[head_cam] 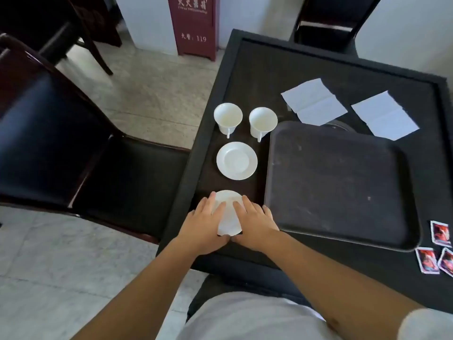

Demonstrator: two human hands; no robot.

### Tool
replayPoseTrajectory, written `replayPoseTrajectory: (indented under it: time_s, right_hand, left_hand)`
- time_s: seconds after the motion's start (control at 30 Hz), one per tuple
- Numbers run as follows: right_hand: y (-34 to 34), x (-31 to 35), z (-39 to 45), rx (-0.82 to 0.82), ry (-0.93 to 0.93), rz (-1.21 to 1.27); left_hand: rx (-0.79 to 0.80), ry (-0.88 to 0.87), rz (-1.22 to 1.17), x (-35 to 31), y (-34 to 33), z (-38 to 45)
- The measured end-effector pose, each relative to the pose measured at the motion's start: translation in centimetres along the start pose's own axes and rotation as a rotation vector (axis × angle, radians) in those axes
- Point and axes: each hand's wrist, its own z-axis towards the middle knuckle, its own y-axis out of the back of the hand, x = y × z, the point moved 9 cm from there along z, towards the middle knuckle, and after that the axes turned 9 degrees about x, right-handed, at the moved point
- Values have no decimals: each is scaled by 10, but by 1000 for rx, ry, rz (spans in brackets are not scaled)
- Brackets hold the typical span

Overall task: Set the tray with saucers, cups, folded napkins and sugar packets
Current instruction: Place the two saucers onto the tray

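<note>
— Where do things stand on your table (318,67)?

— Your tray (338,182) lies bare at the table's middle, its long axis running from the near right corner toward the far left. Two napkins (315,101) lie flat and unfolded beyond its far edge. Along the table's left edge, far to near: two cups (228,116), handles pointing toward you, then one saucer (236,160), then a nearer saucer (228,212) at the near left corner. The sugar packets (432,251) sit at the near right edge.

— And your hands?

— Your left hand (203,224) and right hand (255,224) flank the nearer saucer, fingers curled over its rim from both sides, gripping it. I cannot tell whether it has left the table.

— What does the move turn on?

— The tray lies just to the right of that saucer, so your right hand is the nearer one. The saucer is round, with no long axis to mind; it faces up. Probably a short carry rightward over the tray's raised left rim.
</note>
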Motion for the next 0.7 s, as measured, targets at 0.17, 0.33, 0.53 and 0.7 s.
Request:
replayPoseTrajectory:
  time_s: [0.17, 0.33, 0.53, 0.7]
  right_hand:
    - [-7, -3, 11, -20, -63, 29]
    - [-3, -8, 17, -45, -44, 130]
    - [-10, -11, 19, 14, -10, 219]
    - [-10, -12, 19, 69, 36, 288]
  left_hand:
    - [26, -22, 39, 8, -4, 9]
    - [61, -46, 28, 10, 0, 21]
    - [151, -47, -40, 15, -6, 25]
    - [132, 23, -102, 15, -11, 21]
